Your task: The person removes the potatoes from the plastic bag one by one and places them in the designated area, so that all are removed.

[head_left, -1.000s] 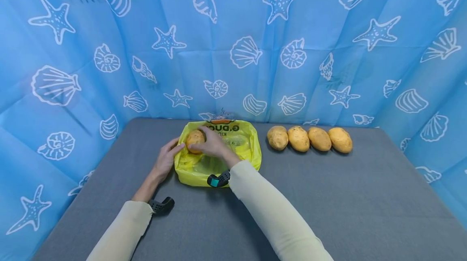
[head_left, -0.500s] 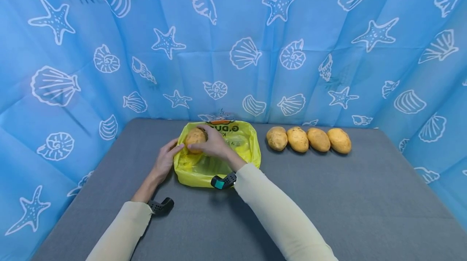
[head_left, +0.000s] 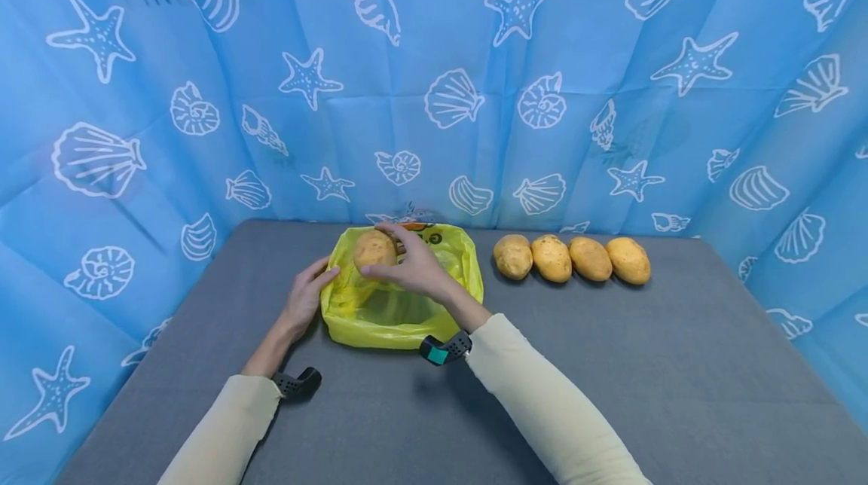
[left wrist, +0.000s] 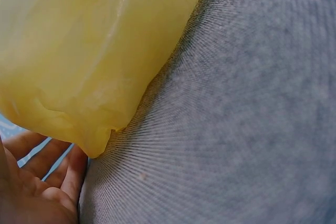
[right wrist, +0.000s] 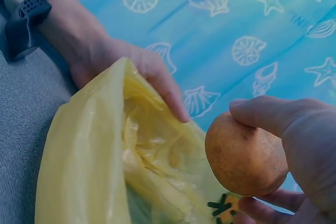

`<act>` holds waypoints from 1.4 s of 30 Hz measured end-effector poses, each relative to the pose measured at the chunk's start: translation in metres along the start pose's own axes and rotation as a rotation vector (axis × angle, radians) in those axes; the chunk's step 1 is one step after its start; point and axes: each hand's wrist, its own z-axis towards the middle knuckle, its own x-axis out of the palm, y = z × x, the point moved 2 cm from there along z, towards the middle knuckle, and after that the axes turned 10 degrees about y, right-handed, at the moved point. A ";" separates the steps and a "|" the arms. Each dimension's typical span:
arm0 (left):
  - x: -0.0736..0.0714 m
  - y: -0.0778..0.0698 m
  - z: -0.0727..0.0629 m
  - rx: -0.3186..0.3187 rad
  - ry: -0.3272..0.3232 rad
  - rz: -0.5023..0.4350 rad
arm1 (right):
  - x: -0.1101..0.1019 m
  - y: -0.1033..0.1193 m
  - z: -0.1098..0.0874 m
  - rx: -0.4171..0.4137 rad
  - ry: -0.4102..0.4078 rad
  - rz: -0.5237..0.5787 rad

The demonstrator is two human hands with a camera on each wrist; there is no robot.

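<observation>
My right hand (head_left: 419,268) grips a potato (head_left: 371,250) between thumb and fingers, over the left part of an open yellow plastic bag (head_left: 376,336). In the right wrist view this potato (right wrist: 244,156) is held beside the bag's mouth, with the thumb along its top. My left hand (head_left: 307,298) rests against the bag's left side, a digit at its rim. Straight, spread fingers (left wrist: 42,158) show behind the bag's lower corner in the left wrist view. Crumpled yellow plastic (right wrist: 152,145) lines the inside of the bag.
Several potatoes (head_left: 552,257) lie in a row at the back of the grey cloth-covered table (head_left: 610,364), right of the bag. Behind the table hangs a blue curtain (head_left: 468,131) printed with shells and starfish. Each wrist carries a dark band.
My right hand has drawn the potato rightward and slightly up, away from the bag's left wall. The left hand has stayed by the rim, and the row of potatoes is unmoved.
</observation>
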 end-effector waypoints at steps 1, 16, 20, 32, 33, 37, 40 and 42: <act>0.000 0.000 0.000 0.001 -0.001 -0.004 | -0.002 0.001 -0.003 -0.012 -0.005 0.000; 0.000 0.002 -0.001 -0.005 -0.004 0.003 | -0.032 0.012 -0.047 -0.093 -0.026 0.064; 0.000 0.003 0.000 -0.013 -0.005 0.004 | -0.039 0.009 -0.059 -0.091 -0.040 0.067; 0.000 0.005 0.001 0.009 0.003 0.002 | -0.066 -0.001 -0.095 -0.026 -0.096 0.070; 0.001 0.005 0.001 0.009 0.003 0.002 | -0.068 -0.002 -0.098 -0.021 -0.103 0.066; 0.001 0.004 0.000 0.006 0.005 0.002 | -0.081 -0.007 -0.112 -0.016 -0.138 0.056; 0.001 0.004 0.000 0.006 0.006 0.005 | -0.092 -0.012 -0.122 -0.013 -0.164 0.064; 0.001 0.004 -0.001 0.007 0.005 0.006 | -0.099 -0.015 -0.129 -0.010 -0.183 0.063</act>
